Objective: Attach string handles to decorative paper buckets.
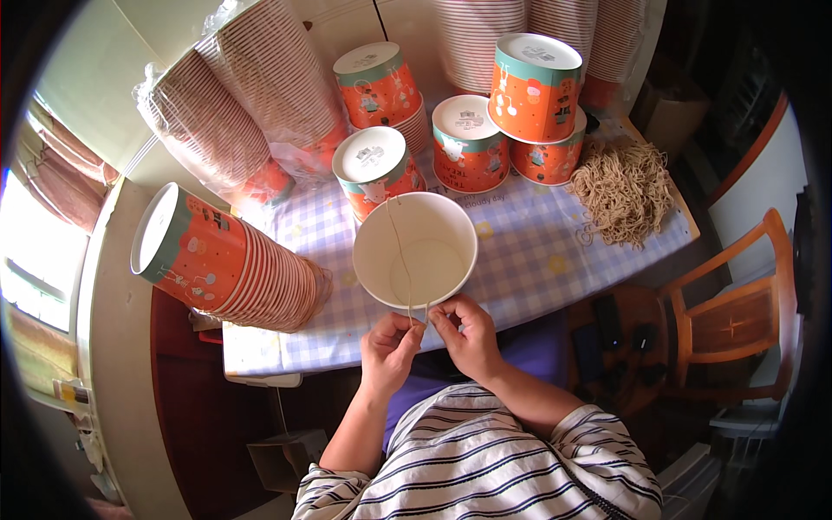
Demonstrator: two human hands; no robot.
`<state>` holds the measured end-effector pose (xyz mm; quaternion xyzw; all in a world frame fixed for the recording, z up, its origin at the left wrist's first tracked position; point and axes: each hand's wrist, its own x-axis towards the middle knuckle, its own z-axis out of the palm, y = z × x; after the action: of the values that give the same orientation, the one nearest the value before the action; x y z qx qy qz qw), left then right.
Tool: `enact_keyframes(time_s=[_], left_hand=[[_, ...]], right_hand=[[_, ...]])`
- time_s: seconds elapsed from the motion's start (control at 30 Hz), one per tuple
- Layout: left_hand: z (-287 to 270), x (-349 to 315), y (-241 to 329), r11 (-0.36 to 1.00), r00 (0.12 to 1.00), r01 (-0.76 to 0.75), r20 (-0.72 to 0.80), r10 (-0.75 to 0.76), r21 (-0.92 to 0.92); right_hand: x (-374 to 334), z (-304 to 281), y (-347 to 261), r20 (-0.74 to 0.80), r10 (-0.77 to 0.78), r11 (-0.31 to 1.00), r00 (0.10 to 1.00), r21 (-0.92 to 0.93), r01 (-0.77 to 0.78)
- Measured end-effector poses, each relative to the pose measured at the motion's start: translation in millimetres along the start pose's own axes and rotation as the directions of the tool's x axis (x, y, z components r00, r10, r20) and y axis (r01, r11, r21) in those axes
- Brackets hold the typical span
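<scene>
A white-lined paper bucket (455, 234) stands at the near edge of the table, its round mouth facing up toward me. A thin tan string (398, 238) runs from its far rim across the opening to the near rim. My left hand (390, 348) pinches the string just below that rim. Close beside it, my right hand (469, 340) is also closed, thumb and finger pinching a strand of string at the rim. A tangled heap of tan string loops (622, 192) lies at the table's right end.
Upturned orange-and-green buckets (373, 156) stand behind. A leaning bucket stack (234, 264) is at left; plastic-wrapped stacks (204, 121) rise at the back. A checked cloth (529, 260) covers the table. A wooden chair (737, 303) is at right.
</scene>
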<state>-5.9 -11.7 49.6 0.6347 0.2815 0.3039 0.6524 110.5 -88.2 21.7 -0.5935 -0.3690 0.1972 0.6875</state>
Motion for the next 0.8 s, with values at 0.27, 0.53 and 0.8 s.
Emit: enact_keyframes(time_s=[0.27, 0.53, 0.8], left_hand=[[-3, -3, -5, 1.000, 0.993, -0.022, -0.112, 0.021, -0.013], [-5, -8, -24, 0.972, 0.994, -0.043, -0.083, 0.064, 0.231], [-3, -9, -6, 0.945, 0.993, -0.051, -0.085, 0.082, 0.323]], right_hand=[[-1, -8, -4, 0.172, 0.355, 0.801, 0.919, 0.451, -0.394], [-14, 4, 9, 0.309, 0.295, 0.733, 0.904, 0.533, -0.422], [-13, 7, -3, 0.187, 0.184, 0.842, 0.965, 0.477, -0.253]])
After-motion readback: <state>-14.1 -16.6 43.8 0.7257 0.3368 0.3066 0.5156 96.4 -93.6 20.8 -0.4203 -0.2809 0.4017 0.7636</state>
